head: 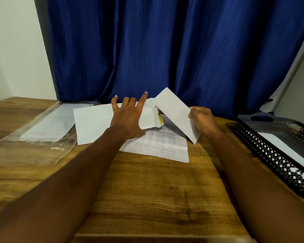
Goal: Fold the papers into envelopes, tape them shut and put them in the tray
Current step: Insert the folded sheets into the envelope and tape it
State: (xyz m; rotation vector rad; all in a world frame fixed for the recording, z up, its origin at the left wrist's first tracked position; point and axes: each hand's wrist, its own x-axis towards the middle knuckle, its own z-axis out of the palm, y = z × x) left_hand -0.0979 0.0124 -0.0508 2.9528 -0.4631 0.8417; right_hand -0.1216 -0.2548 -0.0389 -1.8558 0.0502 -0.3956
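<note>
Wooden table (147, 190): left hand (128, 118) fingers splayed over papers (93, 123), right hand (203, 120) fingers clamped on envelope (175, 111).

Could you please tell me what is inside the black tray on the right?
One flat white paper lies on the floor of the black tray. Its near wall and the picture's edge hide the rest, so more may lie there unseen.

You had a deep blue curtain (165, 50), a brown wood-grain worktop (147, 190), a black lattice-patterned tray (263, 146), a plain white paper (93, 123) and envelope (177, 113), and a white sheet (158, 142) printed with black table lines.
</note>
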